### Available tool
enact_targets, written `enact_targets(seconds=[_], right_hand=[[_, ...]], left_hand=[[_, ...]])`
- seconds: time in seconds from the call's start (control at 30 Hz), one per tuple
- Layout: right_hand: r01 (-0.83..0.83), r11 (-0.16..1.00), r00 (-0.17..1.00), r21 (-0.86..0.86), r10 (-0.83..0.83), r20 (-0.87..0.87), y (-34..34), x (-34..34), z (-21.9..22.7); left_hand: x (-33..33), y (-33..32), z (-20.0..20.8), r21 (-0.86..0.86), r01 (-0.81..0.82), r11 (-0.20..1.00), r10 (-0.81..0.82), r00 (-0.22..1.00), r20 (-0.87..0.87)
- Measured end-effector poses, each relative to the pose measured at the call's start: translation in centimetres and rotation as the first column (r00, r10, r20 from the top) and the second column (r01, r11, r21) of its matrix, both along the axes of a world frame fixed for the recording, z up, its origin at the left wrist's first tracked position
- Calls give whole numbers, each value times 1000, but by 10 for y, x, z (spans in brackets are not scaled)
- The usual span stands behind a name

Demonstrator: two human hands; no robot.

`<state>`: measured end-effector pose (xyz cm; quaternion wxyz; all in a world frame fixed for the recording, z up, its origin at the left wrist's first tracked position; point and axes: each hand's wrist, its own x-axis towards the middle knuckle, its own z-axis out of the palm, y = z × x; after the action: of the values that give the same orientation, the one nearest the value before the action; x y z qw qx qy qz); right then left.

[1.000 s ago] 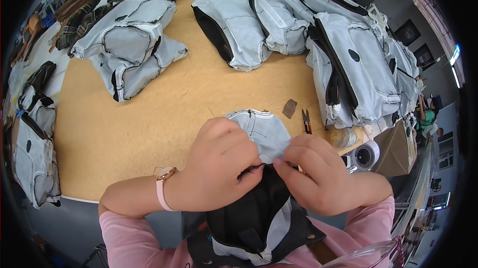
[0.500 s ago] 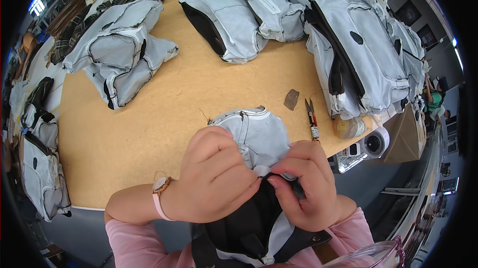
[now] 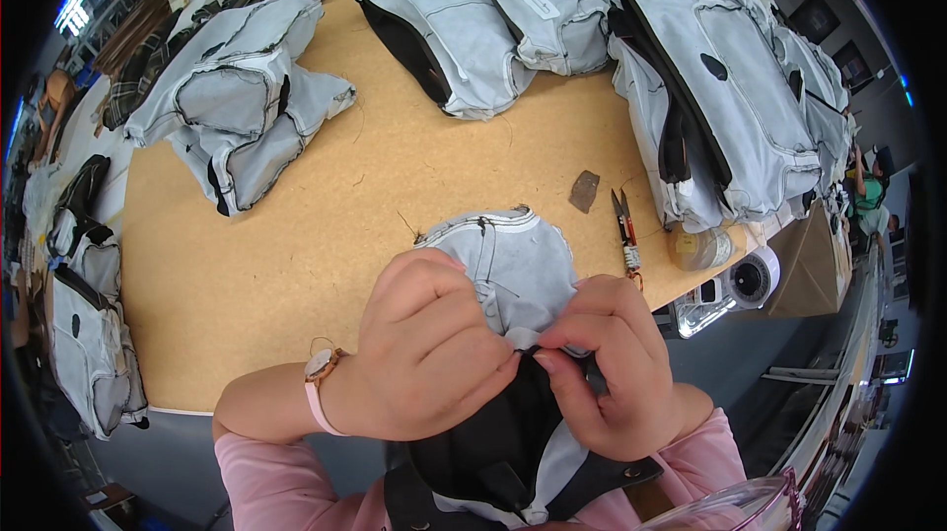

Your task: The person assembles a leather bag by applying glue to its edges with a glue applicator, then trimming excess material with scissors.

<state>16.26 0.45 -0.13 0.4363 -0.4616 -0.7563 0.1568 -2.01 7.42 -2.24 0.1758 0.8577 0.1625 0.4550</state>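
Observation:
An inside-out bag with a pale grey backing (image 3: 528,250) and black fabric (image 3: 478,437) lies between my hands, partly on the table edge and partly over my lap. My left hand (image 3: 434,349), with a pink-strapped watch (image 3: 319,365) on its wrist, is closed on the bag's seam edge. On the same seam, right beside it, my right hand (image 3: 617,363) pinches the fabric between thumb and fingers. The two sets of fingertips nearly meet at a small fold of white and black material. What lies inside the left fist is hidden.
Snips (image 3: 625,235) and a brown scrap (image 3: 584,192) lie to the right, near a jar (image 3: 700,247) and a white round-dialled device (image 3: 748,280). More inside-out bags stand at the far left (image 3: 232,97), far middle (image 3: 444,33) and right (image 3: 725,97). The tan table (image 3: 247,284) has a curved edge.
The whole view has shifted slightly. Both hands keep their hold on the same seam, with hardly any movement of the fingers.

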Motion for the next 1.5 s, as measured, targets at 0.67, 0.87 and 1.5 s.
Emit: enact_targets(seconds=[0.67, 0.87, 1.5], right_hand=[[-143, 976, 990, -164, 139, -37, 4, 11, 12], [-133, 987, 986, -93, 141, 85, 5, 7, 13], [-189, 890, 971, -415, 233, 57, 21, 12, 18]], left_hand=[[0, 0, -4, 17, 19, 1000, -19, 1000, -14], [1, -1, 0, 11, -12, 1000, 13, 1000, -24], [2, -3, -3, 34, 15, 999, -14, 999, -41]])
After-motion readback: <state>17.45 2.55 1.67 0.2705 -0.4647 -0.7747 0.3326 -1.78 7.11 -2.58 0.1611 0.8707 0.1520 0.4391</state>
